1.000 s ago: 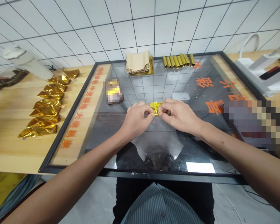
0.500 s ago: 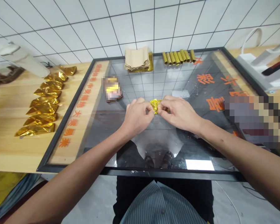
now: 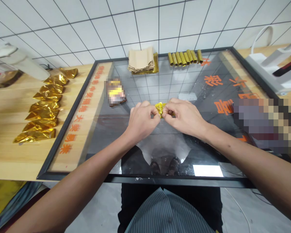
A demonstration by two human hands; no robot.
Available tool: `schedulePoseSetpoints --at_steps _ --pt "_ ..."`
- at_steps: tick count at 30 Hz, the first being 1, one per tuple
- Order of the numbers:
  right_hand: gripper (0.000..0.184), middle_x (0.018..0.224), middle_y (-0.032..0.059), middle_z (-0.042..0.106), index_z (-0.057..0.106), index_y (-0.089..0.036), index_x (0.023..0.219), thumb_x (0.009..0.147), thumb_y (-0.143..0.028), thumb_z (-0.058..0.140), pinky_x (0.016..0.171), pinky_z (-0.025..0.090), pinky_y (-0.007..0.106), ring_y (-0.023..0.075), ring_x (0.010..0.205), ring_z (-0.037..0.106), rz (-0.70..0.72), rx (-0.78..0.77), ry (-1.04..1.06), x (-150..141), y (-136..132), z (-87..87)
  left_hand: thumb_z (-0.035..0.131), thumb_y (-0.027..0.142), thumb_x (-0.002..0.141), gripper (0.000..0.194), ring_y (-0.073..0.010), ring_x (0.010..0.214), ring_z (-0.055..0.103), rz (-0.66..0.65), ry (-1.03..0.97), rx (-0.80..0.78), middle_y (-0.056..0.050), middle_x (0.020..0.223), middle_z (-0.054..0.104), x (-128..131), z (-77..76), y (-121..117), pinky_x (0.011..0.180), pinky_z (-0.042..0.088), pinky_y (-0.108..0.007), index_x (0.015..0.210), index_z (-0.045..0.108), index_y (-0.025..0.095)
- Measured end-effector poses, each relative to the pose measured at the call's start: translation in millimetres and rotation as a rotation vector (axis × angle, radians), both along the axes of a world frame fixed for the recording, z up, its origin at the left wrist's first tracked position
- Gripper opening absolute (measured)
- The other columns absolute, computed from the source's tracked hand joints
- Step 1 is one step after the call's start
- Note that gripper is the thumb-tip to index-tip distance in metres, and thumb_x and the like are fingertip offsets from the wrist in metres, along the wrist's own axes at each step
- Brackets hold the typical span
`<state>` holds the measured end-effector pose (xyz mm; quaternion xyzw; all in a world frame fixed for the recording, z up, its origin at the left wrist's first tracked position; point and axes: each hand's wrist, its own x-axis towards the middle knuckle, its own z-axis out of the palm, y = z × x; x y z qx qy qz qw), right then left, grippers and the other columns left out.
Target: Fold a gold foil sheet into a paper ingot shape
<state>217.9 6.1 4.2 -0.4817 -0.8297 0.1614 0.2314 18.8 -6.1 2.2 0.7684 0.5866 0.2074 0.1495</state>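
A small piece of shiny gold foil paper (image 3: 159,109) lies between my hands over the middle of the glass tabletop (image 3: 145,129). My left hand (image 3: 143,118) pinches its left side, thumb against the curled fingers. At its right side, my right hand (image 3: 183,113) pinches it in the same way. The fingers cover most of the piece, so its full shape cannot be made out. Near the back edge sits a stack of brown paper (image 3: 141,60) with gold sheets under it. To its right, several gold paper rolls (image 3: 184,58) lie in a row.
Several folded gold foil pieces (image 3: 42,115) line the wooden surface at left, near a white bottle (image 3: 20,61). A blurred-out packet (image 3: 115,92) lies on the glass. At right are a blurred-out dark object (image 3: 259,123) and a white power strip (image 3: 269,71). A tiled wall (image 3: 145,26) stands behind.
Both hands stay nearly in place, still pinching the gold foil paper. The right fingers shift slightly. The whole view has moved a little.
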Motion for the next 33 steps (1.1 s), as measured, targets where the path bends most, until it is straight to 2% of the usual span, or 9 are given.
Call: schedulePoseSetpoints --at_steps 7,16,23,27,30,33 --pt "0.009 0.086 -0.0001 0.068 0.069 -0.022 0.079 0.087 -0.022 0.064 0.075 0.034 0.035 0.0167 0.075 0.057 -0.033 -0.007 0.021 -1 -1 -1.3 0.064 0.019 0.089 0.015 -0.0267 0.100 0.060 0.028 -0.004 0.008 -0.004 0.094 0.068 2 -0.8 0 0.096 0.047 -0.045 0.077 0.070 0.023" --pt "0.013 0.085 -0.0002 0.064 0.066 -0.023 0.078 0.090 -0.028 0.067 0.076 0.035 0.035 0.0172 0.076 0.055 -0.039 -0.026 -0.007 -3 0 -0.9 0.067 0.020 0.087 0.014 -0.0274 0.101 0.062 0.087 -0.007 0.013 -0.003 0.095 0.068 7 -0.1 -4 0.095 0.047 -0.045 0.074 0.068 0.024" --pt "0.006 0.088 -0.0004 0.066 0.069 -0.024 0.081 0.086 -0.023 0.067 0.075 0.035 0.034 0.0173 0.077 0.056 -0.053 -0.085 -0.015 -4 1 5.7 0.075 0.021 0.086 0.010 -0.0261 0.101 0.063 0.113 -0.064 0.036 -0.002 0.099 0.069 -2 -4.6 -1 0.094 0.049 -0.044 0.087 0.066 0.025" --pt "0.008 0.088 0.0001 0.066 0.068 -0.024 0.080 0.088 -0.023 0.067 0.075 0.036 0.035 0.0177 0.077 0.055 -0.047 -0.099 -0.041 -4 1 8.6 0.062 0.009 0.089 0.020 -0.0237 0.105 0.064 0.016 -0.100 0.172 -0.004 0.108 0.070 -17 -3.6 -9 0.095 0.052 -0.040 0.102 0.065 0.024" --pt "0.009 0.087 0.0001 0.065 0.067 -0.024 0.079 0.088 -0.022 0.067 0.076 0.036 0.035 0.0185 0.079 0.056 -0.032 -0.095 -0.042 -4 1 8.0 0.050 0.002 0.092 0.027 -0.0232 0.112 0.066 -0.206 -0.027 0.322 -0.007 0.118 0.072 -23 0.8 -23 0.101 0.053 -0.040 0.102 0.064 0.023" --pt "0.010 0.087 0.0004 0.065 0.065 -0.024 0.078 0.088 -0.022 0.066 0.076 0.036 0.035 0.0193 0.081 0.058 -0.024 -0.092 -0.033 -3 2 6.9 0.044 0.000 0.094 0.030 -0.0232 0.121 0.067 -0.350 0.098 0.368 -0.008 0.130 0.073 -22 0.8 -35 0.108 0.054 -0.042 0.100 0.064 0.022"
